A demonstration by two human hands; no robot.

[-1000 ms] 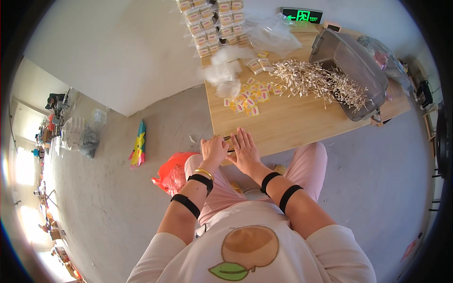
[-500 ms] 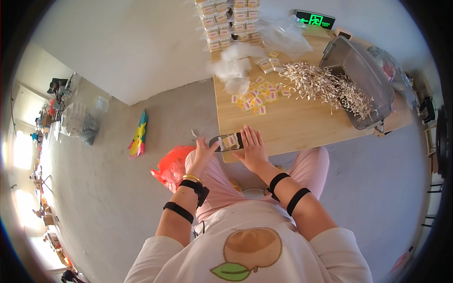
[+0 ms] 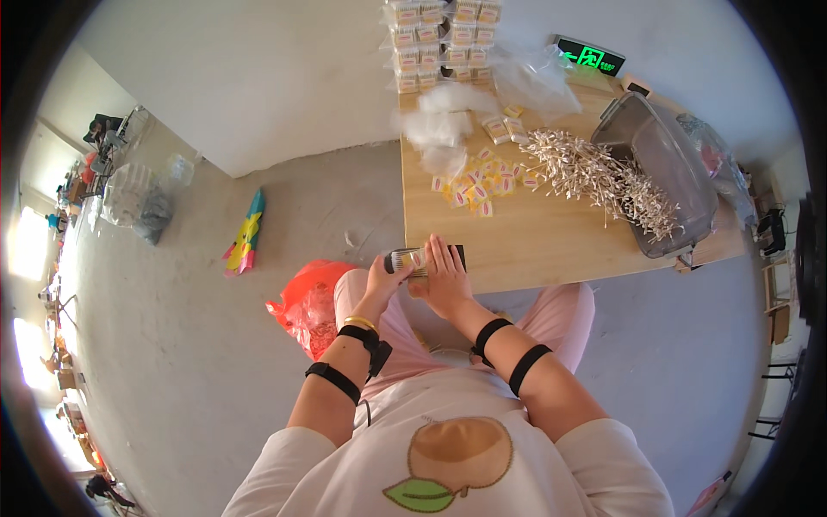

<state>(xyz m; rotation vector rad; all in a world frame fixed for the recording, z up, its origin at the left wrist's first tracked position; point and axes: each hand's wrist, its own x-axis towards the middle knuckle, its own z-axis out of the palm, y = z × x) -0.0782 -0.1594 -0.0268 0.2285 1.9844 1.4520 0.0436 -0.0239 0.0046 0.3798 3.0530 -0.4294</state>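
Observation:
At the table's front left corner, a small pack of cotton swabs (image 3: 415, 258) lies over a dark flat holder (image 3: 460, 255), partly covered by my hands. My left hand (image 3: 382, 283) is closed round the pack's left end, its thumb toward the swabs. Laid flat across the pack and holder is my right hand (image 3: 445, 281), its fingers stretched out close together. Beyond them lie scattered small yellow-and-white cards (image 3: 482, 183) and a large heap of loose cotton swabs (image 3: 594, 172).
A grey plastic bin (image 3: 668, 146) lies tipped at the right beside the heap. Stacked swab packs (image 3: 418, 47) stand at the back, near clear plastic bags (image 3: 439, 121). Two packs (image 3: 506, 129) lie farther in. A red plastic bag (image 3: 306, 302) is by my left leg.
My right hand has slid left over the pack and covers more of it. The left hand has closed in around the pack's end. The whole view has shifted slightly.

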